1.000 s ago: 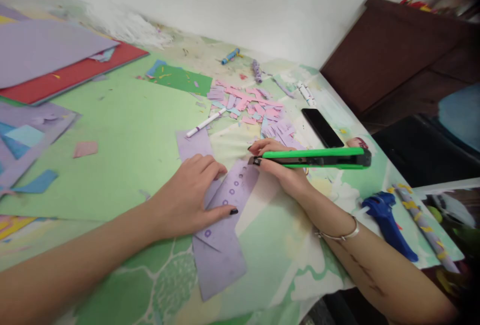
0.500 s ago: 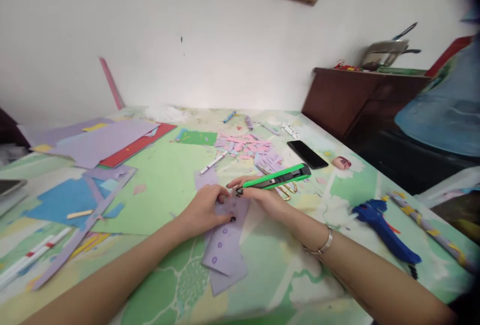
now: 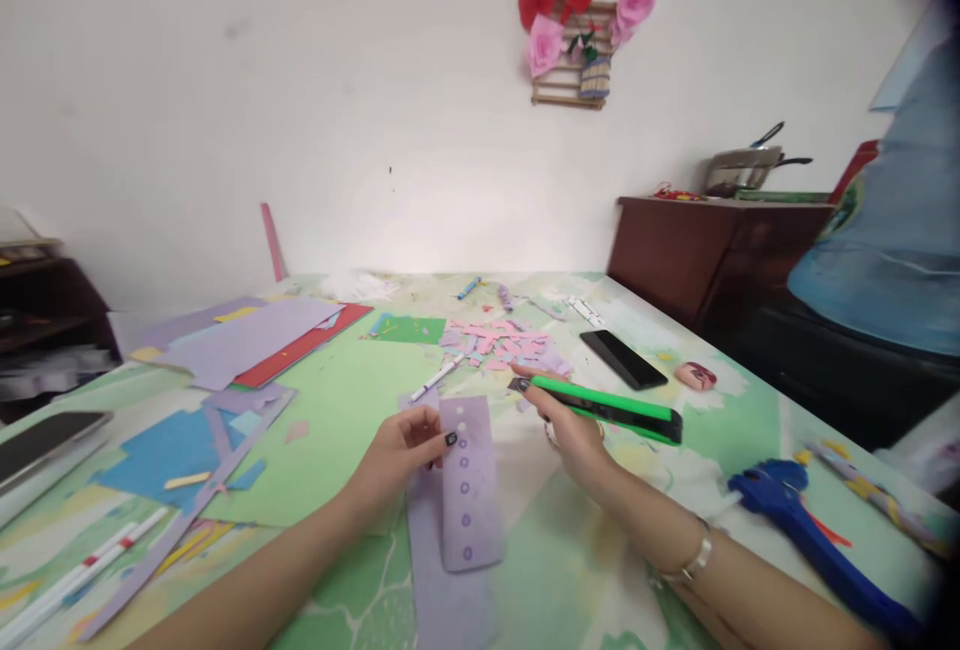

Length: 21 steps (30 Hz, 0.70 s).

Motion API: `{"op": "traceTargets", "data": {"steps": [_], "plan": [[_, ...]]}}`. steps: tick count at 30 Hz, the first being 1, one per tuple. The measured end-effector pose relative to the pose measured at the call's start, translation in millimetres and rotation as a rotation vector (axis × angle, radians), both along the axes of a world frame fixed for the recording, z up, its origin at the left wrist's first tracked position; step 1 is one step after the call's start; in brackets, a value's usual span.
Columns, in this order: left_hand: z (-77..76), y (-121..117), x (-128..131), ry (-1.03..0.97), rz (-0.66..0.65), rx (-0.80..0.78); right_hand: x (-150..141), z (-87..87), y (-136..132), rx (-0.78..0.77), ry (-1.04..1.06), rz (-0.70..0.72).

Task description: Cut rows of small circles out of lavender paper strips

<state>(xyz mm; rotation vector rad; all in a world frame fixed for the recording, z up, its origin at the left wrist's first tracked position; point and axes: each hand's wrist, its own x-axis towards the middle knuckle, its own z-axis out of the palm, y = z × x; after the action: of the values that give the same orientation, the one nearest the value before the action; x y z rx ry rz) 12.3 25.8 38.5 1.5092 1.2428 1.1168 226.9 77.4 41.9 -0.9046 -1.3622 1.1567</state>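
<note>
My left hand [image 3: 409,450] pinches the left edge of a purple paper strip [image 3: 474,505] between thumb and fingers. A row of small drawn circles runs down the strip, and the top two spots look white. Under it lies another purple paper piece [image 3: 450,615]. To the right, my right hand [image 3: 566,420] grips a green utility knife [image 3: 611,408], apart from the strip. The knife's front end points left, toward the strip's top. Gold scissor handles [image 3: 553,433] are partly hidden behind my right hand.
Paper scraps [image 3: 499,342], a white marker [image 3: 437,377] and a black phone [image 3: 624,358] lie beyond my hands. At right are a blue glue gun [image 3: 810,530] and a decorated stick [image 3: 874,490]. Coloured sheets [image 3: 255,340] cover the left side. A person in blue [image 3: 892,200] is at far right.
My right hand with the knife has moved right, away from the strip. The strip now stands straighter in my left hand. The camera has tilted up, showing paper flowers on the wall.
</note>
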Motion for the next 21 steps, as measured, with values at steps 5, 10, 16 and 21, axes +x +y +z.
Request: {"op": "traceTargets", "data": {"steps": [5,10,16,21], "plan": [[3.3,-3.5,-1.3,-0.153,0.062,-0.005,-3.4,-6.2,-2.9,-0.066,-0.102,0.186],[6.7,-6.9,-1.4,-0.228,0.096,0.007,-15.5,0.0,-19.4,-0.041,-0.092,0.37],[6.3,-8.6,-5.0,-0.259,0.117,0.066,-15.5,14.8,-35.9,-0.054,-0.148,0.523],[8.4,-12.2,-8.8,-0.28,0.162,0.156,-14.7,3.9,-37.3,-0.1,-0.128,0.576]]}}
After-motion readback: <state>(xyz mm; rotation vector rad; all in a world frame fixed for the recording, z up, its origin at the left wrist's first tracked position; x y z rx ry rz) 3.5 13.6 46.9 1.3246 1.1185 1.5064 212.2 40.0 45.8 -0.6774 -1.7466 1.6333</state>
